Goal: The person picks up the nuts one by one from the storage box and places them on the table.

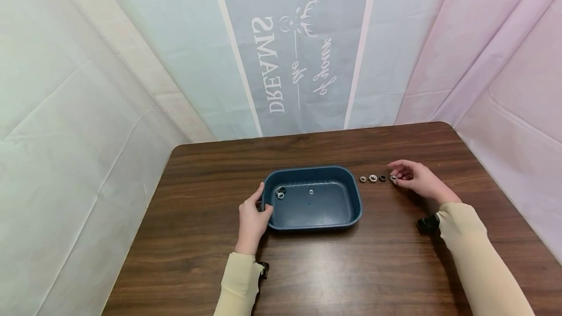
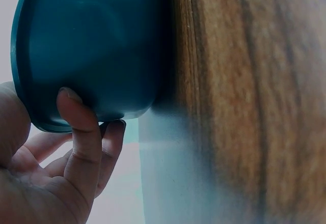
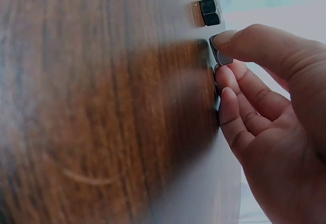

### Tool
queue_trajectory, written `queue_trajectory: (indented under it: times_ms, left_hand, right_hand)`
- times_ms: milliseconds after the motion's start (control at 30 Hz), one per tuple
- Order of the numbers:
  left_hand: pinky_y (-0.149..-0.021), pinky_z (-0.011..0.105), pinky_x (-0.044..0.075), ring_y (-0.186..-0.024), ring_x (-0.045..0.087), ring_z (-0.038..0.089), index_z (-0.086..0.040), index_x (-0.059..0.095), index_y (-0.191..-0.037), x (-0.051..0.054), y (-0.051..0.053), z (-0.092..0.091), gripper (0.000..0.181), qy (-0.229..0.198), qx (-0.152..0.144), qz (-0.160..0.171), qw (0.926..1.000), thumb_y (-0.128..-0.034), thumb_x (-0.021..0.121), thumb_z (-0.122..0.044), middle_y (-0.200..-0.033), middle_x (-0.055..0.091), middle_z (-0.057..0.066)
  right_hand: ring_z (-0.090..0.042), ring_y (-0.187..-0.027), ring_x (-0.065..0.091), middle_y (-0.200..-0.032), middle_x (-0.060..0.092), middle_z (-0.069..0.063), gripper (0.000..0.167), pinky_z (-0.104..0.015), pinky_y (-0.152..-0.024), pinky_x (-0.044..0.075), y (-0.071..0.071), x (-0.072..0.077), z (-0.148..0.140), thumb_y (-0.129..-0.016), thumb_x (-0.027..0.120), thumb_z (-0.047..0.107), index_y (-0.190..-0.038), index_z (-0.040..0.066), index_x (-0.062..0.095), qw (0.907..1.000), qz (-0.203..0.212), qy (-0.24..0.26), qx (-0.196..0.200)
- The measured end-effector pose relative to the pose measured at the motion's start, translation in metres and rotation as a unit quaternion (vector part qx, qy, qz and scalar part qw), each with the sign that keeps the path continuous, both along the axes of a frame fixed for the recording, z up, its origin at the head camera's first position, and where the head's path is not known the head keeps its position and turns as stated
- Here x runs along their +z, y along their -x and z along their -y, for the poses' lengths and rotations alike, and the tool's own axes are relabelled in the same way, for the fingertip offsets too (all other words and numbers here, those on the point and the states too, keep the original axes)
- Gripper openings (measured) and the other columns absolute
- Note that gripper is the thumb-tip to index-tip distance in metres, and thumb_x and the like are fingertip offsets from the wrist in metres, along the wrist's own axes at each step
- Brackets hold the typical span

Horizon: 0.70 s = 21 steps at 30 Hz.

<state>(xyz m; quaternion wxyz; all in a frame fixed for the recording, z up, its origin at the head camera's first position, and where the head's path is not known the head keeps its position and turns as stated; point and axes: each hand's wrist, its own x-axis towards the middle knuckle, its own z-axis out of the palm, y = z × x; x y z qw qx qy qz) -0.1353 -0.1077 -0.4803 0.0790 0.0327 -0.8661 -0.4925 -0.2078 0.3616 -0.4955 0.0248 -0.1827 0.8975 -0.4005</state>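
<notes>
Pale sleeve [image 1: 478, 247], right arm. Right hand [image 1: 417, 179]: thumb and fingertips pinch one nut [image 1: 393, 178], tilted, just beyond the right end of a row of three nuts [image 1: 373, 178]. Left hand [image 1: 253, 218]: fingers clamped on the left end of blue tray [image 1: 316, 211]; more nuts [image 1: 281, 195] inside.

The tray [image 1: 325, 208] at frame centre looks like smooth plastic with a soft sheen; the nuts [image 1: 372, 178] right of centre look metallic and shiny. The table [image 1: 202, 199] is wood-grained, glossy at lower centre; the sleeves [image 1: 478, 252], matt cloth.
</notes>
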Motion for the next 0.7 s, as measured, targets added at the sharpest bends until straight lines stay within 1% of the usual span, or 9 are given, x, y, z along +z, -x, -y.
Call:
queue_trajectory:
  times_ms: [133,367,500,700]
  left_hand:
    - [-0.048,0.026,0.041,-0.086,0.061,0.020,-0.016,0.053,-0.138,0.0004,-0.0003,0.0002,0.063,0.004,-0.001,-0.001,1.0000,-0.0785,0.063,0.004,-0.116,0.065,0.011]
    - [-0.048,0.026,0.040,-0.087,0.061,0.021,-0.016,0.054,-0.138,-0.0002,0.0004,-0.0001,0.064,0.004,-0.001,-0.003,1.0000,-0.0780,0.062,0.004,-0.115,0.065,0.011]
    - [-0.048,0.026,0.040,-0.086,0.061,0.021,-0.017,0.053,-0.138,-0.0001,0.0004,-0.0001,0.064,0.004,-0.001,-0.002,1.0000,-0.0780,0.062,0.004,-0.114,0.066,0.011]
    - [-0.049,0.026,0.040,-0.087,0.061,0.021,-0.017,0.053,-0.138,0.0003,0.0001,-0.0002,0.064,0.004,-0.001,-0.001,1.0000,-0.0778,0.062,0.004,-0.112,0.066,0.011]
  right_hand:
    - [-0.017,-0.082,0.058,-0.096,0.062,-0.012,0.036,-0.021,-0.069,0.047,0.0005,-0.0007,0.0006,-0.086,0.065,-0.003,-0.122,-0.002,0.059,1.0000,0.002,-0.006,-0.005]
    - [-0.016,-0.082,0.058,-0.095,0.063,-0.012,0.036,-0.020,-0.069,0.047,0.0005,-0.0011,0.0013,-0.085,0.065,-0.003,-0.121,-0.001,0.060,0.9999,-0.001,-0.007,-0.012]
    - [-0.017,-0.082,0.058,-0.096,0.063,-0.014,0.037,-0.020,-0.068,0.047,0.0004,-0.0006,0.0012,-0.085,0.066,-0.004,-0.121,-0.003,0.059,0.9999,0.003,-0.006,-0.014]
    - [-0.021,-0.082,0.058,-0.097,0.063,-0.014,0.038,-0.023,-0.067,0.048,0.0017,-0.0044,-0.0004,-0.084,0.066,-0.006,-0.122,-0.005,0.058,0.9997,0.002,-0.015,-0.017]
